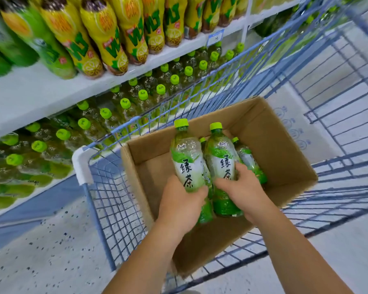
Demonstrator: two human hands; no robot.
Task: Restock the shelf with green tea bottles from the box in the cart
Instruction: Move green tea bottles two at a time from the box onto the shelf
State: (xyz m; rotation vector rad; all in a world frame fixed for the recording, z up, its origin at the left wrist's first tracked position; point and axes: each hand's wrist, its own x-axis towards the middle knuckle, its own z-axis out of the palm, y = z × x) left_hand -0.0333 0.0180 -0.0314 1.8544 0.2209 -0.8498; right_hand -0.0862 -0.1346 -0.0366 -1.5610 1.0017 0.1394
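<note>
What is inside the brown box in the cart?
Four green tea bottles. The left hand grips one, the right hand grips another, and two more peek out behind them. The box floor is bare beside them. Anything under the hands and bottles is hidden.

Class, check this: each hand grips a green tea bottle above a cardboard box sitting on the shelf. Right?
No: the head view shows the cardboard box in the blue wire cart, not on the shelf. Left hand and right hand each grip a green tea bottle.
</note>
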